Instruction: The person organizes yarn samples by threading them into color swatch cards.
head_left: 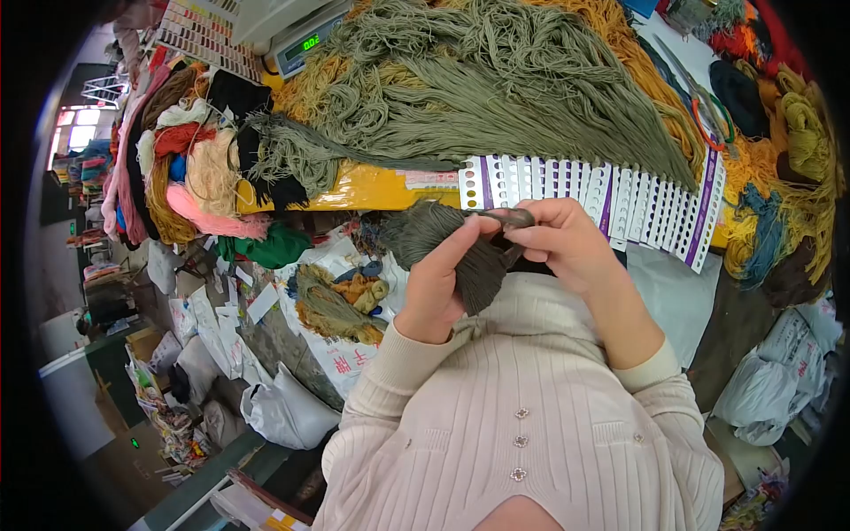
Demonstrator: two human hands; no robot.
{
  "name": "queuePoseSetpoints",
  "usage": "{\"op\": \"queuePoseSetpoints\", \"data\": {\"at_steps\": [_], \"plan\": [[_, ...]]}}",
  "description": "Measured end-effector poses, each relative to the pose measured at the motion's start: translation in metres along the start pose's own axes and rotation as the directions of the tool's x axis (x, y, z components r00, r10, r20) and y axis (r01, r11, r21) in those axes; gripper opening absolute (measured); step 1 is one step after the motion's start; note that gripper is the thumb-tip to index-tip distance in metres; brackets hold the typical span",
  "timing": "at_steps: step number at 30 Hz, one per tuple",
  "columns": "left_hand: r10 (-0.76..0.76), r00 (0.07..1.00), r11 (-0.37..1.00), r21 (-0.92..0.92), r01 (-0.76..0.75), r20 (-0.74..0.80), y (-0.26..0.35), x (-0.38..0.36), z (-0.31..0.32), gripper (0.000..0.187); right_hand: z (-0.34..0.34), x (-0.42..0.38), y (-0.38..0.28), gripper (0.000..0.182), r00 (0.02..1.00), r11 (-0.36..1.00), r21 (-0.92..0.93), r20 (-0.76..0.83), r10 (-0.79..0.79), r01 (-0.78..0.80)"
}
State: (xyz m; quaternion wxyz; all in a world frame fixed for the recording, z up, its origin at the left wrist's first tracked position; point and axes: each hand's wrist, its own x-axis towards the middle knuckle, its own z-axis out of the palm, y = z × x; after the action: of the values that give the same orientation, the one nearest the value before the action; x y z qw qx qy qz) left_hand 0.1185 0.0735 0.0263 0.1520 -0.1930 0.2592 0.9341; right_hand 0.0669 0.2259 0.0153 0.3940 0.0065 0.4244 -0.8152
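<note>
A bundle of dark grey-green yarn (482, 281) is held up in front of my chest, just off the table's front edge. My left hand (443, 273) wraps round it, the thumb and fingertips pinching near its top. Close by on the right, my right hand (560, 241) pinches a dark strand end of the same yarn, its fingertips almost meeting the left ones. Beyond both hands a big heap of green-grey yarn (496, 88) spreads over the table. A row of white punched cards with purple strips (575, 181) lies along the edge behind my right hand.
A scale (310, 42) with a lit green display stands at the back left. Coloured skeins (190, 164) hang at the left. Scissors with red and green handles (711, 119) lie at the right. White plastic bags (290, 409) sit on the floor.
</note>
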Motion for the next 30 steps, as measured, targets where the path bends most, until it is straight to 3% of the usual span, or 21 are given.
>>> {"op": "queuePoseSetpoints", "data": {"at_steps": [5,8,11,14,19,23,30], "plan": [[0.01,0.999,1.0,0.009,-0.01,0.052,0.002,-0.003,0.003,0.035,0.0,-0.003,-0.004,0.013,0.993,0.966,0.25,0.112,0.036,-0.064],[0.001,0.997,0.994,0.105,-0.009,0.078,0.002,-0.004,0.006,0.04,0.008,-0.001,-0.007,0.012,0.998,0.987,0.147,0.003,0.069,-0.069],[-0.002,0.995,0.986,0.168,-0.015,0.099,0.001,-0.004,0.006,0.043,0.014,0.0,-0.001,0.013,0.993,0.987,-0.138,-0.09,0.072,-0.084],[-0.01,0.992,0.985,0.173,-0.012,0.126,0.002,-0.004,0.004,0.043,0.014,0.002,0.002,0.013,0.989,0.977,-0.181,-0.119,0.091,-0.112],[-0.01,0.991,0.996,0.086,-0.001,0.135,0.004,-0.005,0.002,0.043,0.018,-0.001,-0.005,0.015,0.992,0.996,-0.038,-0.093,0.083,-0.087],[-0.006,0.996,0.999,0.038,0.003,0.088,0.004,-0.004,0.005,0.036,0.01,0.002,0.0,0.017,0.998,0.994,0.092,-0.023,0.055,-0.053],[0.051,0.999,0.997,0.064,-0.05,-0.012,-0.001,-0.001,0.001,0.017,0.01,0.003,0.002,0.01,0.996,0.996,0.089,-0.08,0.024,-0.017]]}}
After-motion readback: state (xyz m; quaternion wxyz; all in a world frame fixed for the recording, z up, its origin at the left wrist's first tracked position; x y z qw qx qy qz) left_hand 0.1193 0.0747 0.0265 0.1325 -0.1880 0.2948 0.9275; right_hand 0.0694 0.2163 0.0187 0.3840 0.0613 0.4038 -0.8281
